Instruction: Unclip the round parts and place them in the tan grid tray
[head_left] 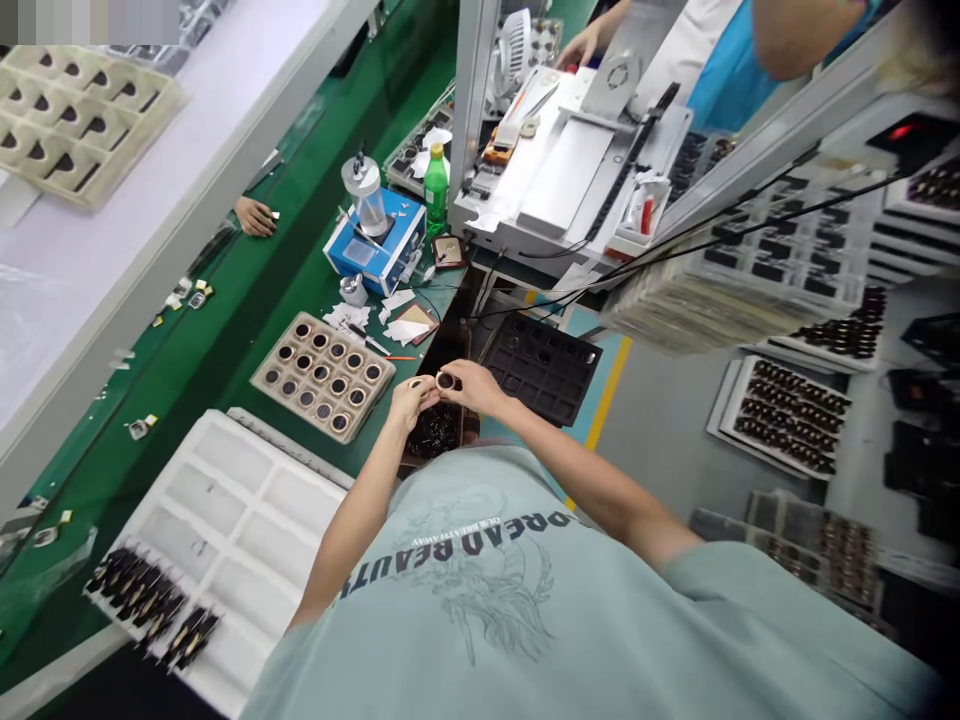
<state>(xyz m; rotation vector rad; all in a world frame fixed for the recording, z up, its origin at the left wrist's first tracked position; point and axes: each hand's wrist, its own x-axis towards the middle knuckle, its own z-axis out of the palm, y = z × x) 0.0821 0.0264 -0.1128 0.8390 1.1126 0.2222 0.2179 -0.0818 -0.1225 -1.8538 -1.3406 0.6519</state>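
Observation:
My right hand (480, 388) pinches a small round gold-rimmed part with a dark centre (448, 381), which looks like a watch case. Close against it, the fingers of my left hand (411, 403) are closed. A gold glint shows at them, but what they hold is too small to make out. Left of my hands, a beige tray (257, 378) carries rows of similar round parts on the green bench. Below my hands is a dark bin (435, 432) full of small black pieces.
A white compartment tray (232, 465) with black strips lies at lower left. Beyond the hands stand a blue box device (401, 235), a green bottle (436, 185) and paper scraps. A black tray (544, 365) is at right, near stacked clear trays (675, 310). Other people's hands (256, 217) appear farther off.

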